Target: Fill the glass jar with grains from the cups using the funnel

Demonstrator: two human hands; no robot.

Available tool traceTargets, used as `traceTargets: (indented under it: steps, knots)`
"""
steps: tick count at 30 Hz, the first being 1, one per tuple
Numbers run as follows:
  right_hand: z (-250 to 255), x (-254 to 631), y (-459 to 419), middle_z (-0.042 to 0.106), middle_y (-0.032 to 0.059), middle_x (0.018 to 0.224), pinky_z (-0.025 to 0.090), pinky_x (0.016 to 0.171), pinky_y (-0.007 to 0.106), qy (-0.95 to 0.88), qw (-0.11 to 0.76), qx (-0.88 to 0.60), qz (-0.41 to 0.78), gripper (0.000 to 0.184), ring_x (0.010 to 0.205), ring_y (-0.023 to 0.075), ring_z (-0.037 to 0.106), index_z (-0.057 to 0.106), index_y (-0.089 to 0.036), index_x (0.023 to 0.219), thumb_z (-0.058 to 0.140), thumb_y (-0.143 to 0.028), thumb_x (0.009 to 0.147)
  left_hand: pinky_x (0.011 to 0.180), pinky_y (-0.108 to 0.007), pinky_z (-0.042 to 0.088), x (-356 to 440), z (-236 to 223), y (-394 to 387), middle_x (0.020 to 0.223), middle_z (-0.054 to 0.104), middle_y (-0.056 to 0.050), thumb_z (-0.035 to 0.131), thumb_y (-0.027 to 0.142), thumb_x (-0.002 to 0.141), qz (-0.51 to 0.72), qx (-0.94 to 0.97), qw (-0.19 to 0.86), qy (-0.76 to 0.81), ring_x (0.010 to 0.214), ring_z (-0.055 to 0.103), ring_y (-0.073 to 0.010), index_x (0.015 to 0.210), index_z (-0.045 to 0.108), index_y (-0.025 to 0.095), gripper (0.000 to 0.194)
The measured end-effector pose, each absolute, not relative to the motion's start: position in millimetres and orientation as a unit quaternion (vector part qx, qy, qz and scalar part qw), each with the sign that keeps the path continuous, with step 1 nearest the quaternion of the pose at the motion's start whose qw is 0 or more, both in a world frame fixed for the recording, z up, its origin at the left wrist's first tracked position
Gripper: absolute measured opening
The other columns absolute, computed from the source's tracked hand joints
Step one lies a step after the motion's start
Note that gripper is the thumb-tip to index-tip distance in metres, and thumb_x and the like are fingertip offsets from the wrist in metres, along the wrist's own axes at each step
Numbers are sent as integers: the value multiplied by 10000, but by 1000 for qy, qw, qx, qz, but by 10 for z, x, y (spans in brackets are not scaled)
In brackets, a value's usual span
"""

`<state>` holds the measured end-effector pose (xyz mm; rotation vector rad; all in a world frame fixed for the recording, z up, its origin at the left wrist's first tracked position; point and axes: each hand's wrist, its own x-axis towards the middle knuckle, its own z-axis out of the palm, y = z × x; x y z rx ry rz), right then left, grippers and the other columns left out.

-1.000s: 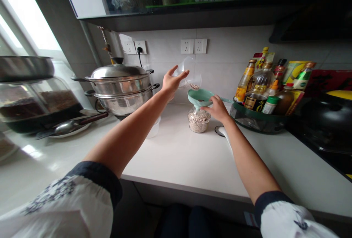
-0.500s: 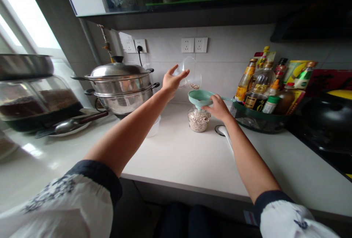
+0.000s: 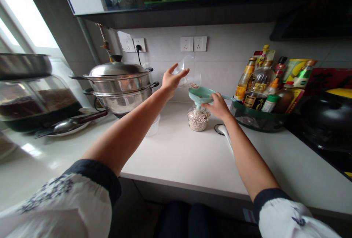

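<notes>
Head view shows the left hand (image 3: 172, 80) holding a tilted clear container (image 3: 195, 73) of flakes above the green funnel (image 3: 201, 95). Right hand (image 3: 217, 106) grips the funnel, set in the glass jar's (image 3: 198, 120) mouth.

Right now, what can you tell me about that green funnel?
The funnel is pale green and looks like plastic, with a wide, shallow bowl, fine ribs outside and a long handle reaching right. It sits slightly tilted over the clear jar, its narrow neck at the mouth. The right hand grips its near right side. A few flakes or grains show inside, and a tipped clear container hangs just above.
</notes>
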<state>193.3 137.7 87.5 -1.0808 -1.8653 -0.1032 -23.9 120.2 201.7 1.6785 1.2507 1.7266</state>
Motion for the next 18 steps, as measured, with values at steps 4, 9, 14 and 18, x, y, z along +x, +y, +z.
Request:
traceTargets:
  steps: [4,9,14,18]
  knots:
    - [894,1937,1366,526,95,962,431,876,457,-761,470,-444,-45,408,947,283,529,539,-191,914,668,-521,712,1065,-439,327,-236,2019,1198,1357,522,-104,738,540,638,621,603,213,454,1289,438,-303,1320,507,250,776]
    - [901,1940,1365,526,92,952,441,864,454,-763,468,-444,-45,402,935,282,536,538,-189,896,690,-503,698,1060,-438,334,-236,2015,1221,1345,535,-97,736,540,638,620,603,212,454,1281,448,-297,1318,508,256,772]
    - [889,1924,1375,522,86,937,448,855,459,-759,469,-449,-49,386,919,279,541,536,-194,889,674,-508,713,1067,-444,324,-239,2023,1221,1348,529,-101,740,538,636,618,605,214,454,1289,439,-301,1331,497,253,789]
    - [886,1921,1375,524,87,942,451,853,448,-759,470,-448,-55,383,923,277,540,534,-197,894,680,-500,712,1067,-444,324,-229,2026,1192,1344,531,-111,743,537,635,618,605,217,453,1286,440,-305,1331,499,241,794]
